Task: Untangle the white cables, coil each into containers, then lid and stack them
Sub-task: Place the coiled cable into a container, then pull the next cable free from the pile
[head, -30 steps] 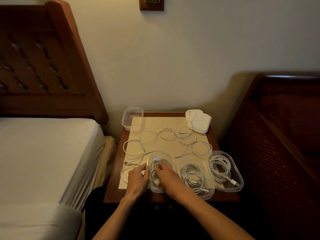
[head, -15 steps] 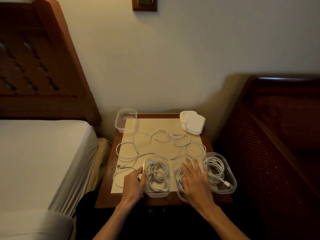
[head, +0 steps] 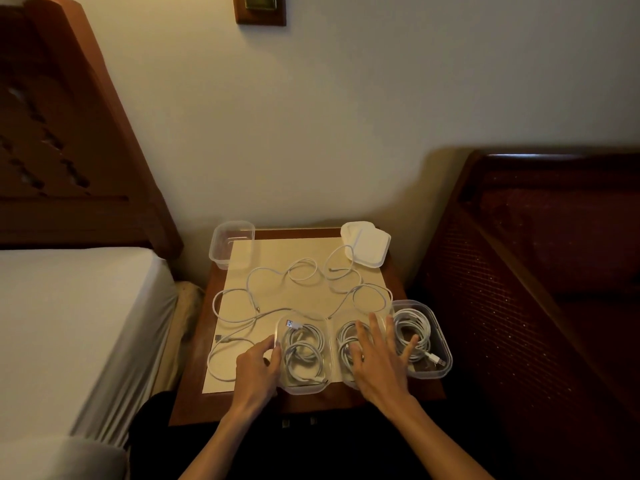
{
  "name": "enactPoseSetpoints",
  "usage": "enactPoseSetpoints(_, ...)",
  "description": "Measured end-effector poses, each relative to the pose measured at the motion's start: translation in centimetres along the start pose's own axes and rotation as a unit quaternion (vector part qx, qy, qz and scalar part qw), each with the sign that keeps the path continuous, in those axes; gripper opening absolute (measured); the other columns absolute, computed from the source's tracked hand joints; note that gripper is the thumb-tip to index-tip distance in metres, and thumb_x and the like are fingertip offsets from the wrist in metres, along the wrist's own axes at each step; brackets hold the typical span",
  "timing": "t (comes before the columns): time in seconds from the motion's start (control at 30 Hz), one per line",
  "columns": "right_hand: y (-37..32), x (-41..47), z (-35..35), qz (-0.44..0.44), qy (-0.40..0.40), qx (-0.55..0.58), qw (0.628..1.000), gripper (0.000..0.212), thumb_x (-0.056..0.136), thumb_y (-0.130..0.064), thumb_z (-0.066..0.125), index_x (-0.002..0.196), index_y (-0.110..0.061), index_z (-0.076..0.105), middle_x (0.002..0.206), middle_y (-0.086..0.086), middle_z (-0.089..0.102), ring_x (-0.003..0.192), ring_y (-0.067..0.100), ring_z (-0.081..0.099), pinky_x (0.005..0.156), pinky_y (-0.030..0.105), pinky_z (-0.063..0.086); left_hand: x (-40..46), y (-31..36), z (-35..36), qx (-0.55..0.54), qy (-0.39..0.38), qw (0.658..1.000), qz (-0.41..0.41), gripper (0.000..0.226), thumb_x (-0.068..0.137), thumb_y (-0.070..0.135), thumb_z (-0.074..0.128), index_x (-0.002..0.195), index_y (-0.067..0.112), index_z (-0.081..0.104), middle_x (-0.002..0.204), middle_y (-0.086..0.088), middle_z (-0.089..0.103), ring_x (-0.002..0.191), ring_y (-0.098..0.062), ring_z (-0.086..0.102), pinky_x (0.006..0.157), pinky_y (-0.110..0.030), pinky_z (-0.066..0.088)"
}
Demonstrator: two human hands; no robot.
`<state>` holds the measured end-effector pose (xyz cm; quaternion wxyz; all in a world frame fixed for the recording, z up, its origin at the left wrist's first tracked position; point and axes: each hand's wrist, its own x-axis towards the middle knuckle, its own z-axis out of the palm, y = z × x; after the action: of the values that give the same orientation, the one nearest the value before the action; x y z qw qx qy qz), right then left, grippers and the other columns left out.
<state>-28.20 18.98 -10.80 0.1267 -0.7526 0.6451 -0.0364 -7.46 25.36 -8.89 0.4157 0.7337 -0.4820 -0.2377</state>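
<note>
On nightstand (head: 398,282): left hand (head: 256,367) grips left container (head: 304,386); right hand (head: 377,358) flat, fingers spread, over middle container (head: 341,344). No legible writing.

The table (head: 398,292) is glossy reddish wood under a matt cream paper sheet (head: 294,251). Containers (head: 304,386) are clear smooth plastic — lids (head: 369,245) opaque white. Cables (head: 301,271) look smooth, rubbery white.

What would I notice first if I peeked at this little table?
Probably the three clear tubs in a row at the near edge, each with a coiled white cable inside; the left hand touches the left tub and the right hand lies spread over the middle tub. Behind them, loose white cable squiggles across the cream mat, with an empty tub and white lids at the far corners.
</note>
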Motion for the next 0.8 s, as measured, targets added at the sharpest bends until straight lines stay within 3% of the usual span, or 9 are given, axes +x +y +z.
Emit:
enactPoseSetpoints(0.07,0.1,0.2,0.0,0.0,-0.002,-0.002,1.0,0.059,0.099,-0.052,0.013,0.155,-0.032,0.014,0.164,-0.008,-0.005,0.148,0.021,-0.022,0.108,0.069,-0.017,0.1,-0.1,0.2,0.004,-0.005,1.0,0.002,0.024,0.097,0.017,0.057,0.114,0.009,0.071,0.09,0.011,0.067,0.046,-0.002,0.059,0.059,-0.021,0.051)
enactPoseSetpoints(0.13,0.0,0.3,0.0,-0.008,0.004,-0.003,1.0,0.072,0.09,-0.056,-0.002,0.155,-0.03,0.016,0.164,-0.009,-0.003,0.148,0.02,-0.021,0.109,0.068,-0.016,0.2,-0.3,0.3,0.007,-0.006,1.0,0.0,0.025,0.097,0.019,0.056,0.116,0.01,0.07,0.102,0.0,0.072,0.046,-0.006,0.061,0.061,-0.03,0.054)
enactPoseSetpoints(0.23,0.0,-0.1,-0.1,-0.026,0.025,0.005,0.999,0.081,0.084,-0.055,-0.008,0.154,-0.026,0.022,0.164,-0.01,0.004,0.149,0.02,-0.017,0.112,0.065,-0.014,0.4,-0.9,0.4,0.017,-0.017,0.999,-0.025,0.029,0.097,0.028,0.057,0.117,0.012,0.07,0.104,-0.002,0.074,0.061,-0.012,0.068,0.064,-0.03,0.054)
enactPoseSetpoints(0.33,-0.7,-0.4,-0.6,-0.05,0.091,0.038,0.994,0.07,0.092,-0.049,0.007,0.146,-0.022,0.043,0.161,-0.007,0.021,0.151,0.023,-0.001,0.116,0.062,-0.009,0.9,-1.5,0.0,0.092,0.009,0.995,-0.045,0.045,0.091,0.055,0.056,0.112,0.018,0.072,0.107,0.007,0.072,0.099,-0.014,0.066,0.084,-0.033,0.051)
enactPoseSetpoints(0.4,-2.2,0.0,-1.3,-0.083,0.158,0.065,0.982,0.055,0.095,-0.042,0.024,0.132,-0.022,0.058,0.154,-0.003,0.038,0.148,0.025,0.02,0.117,0.061,0.002,1.9,-0.8,-0.7,0.103,0.05,0.993,-0.025,0.04,0.09,0.056,0.056,0.104,0.023,0.073,0.1,0.011,0.072,0.096,-0.01,0.065,0.081,-0.031,0.051)
enactPoseSetpoints(0.5,-6.0,1.8,-2.8,-0.159,0.23,0.13,0.951,0.034,0.093,-0.032,0.041,0.11,-0.021,0.068,0.126,-0.003,0.062,0.122,0.022,0.052,0.107,0.048,0.039,4.8,0.9,-2.3,0.093,0.088,0.992,0.009,0.022,0.093,0.039,0.059,0.09,0.023,0.074,0.084,0.011,0.071,0.078,-0.004,0.063,0.067,-0.025,0.047)
enactPoseSetpoints(0.63,-12.8,6.3,-4.6,-0.174,0.118,0.237,0.948,0.025,0.096,-0.028,0.045,0.099,-0.023,0.07,0.099,-0.009,0.068,0.089,0.009,0.06,0.076,0.029,0.052,11.4,1.6,-5.0,0.091,0.126,0.988,-0.022,0.026,0.094,0.032,0.057,0.071,0.02,0.061,0.068,0.006,0.061,0.062,-0.009,0.055,0.052,-0.024,0.036)
enactPoseSetpoints(0.73,-17.1,11.2,-3.8,-0.113,0.041,0.336,0.934,0.022,0.095,-0.023,0.051,0.09,-0.018,0.072,0.087,-0.005,0.07,0.078,0.009,0.063,0.071,0.03,0.055,16.9,0.5,-6.9,0.098,0.136,0.984,-0.056,0.031,0.093,0.027,0.054,0.065,0.013,0.049,0.068,-0.003,0.057,0.065,-0.022,0.055,0.053,-0.031,0.037)
enactPoseSetpoints(0.8,-19.4,14.7,-2.6,-0.053,0.024,0.38,0.923,0.022,0.093,-0.021,0.052,0.088,-0.013,0.072,0.087,0.0,0.071,0.082,0.015,0.065,0.074,0.033,0.055,20.5,-0.9,-7.8,0.138,0.132,0.979,-0.071,0.032,0.092,0.027,0.052,0.065,0.013,0.043,0.077,-0.01,0.057,0.073,-0.03,0.055,0.06,-0.036,0.037)
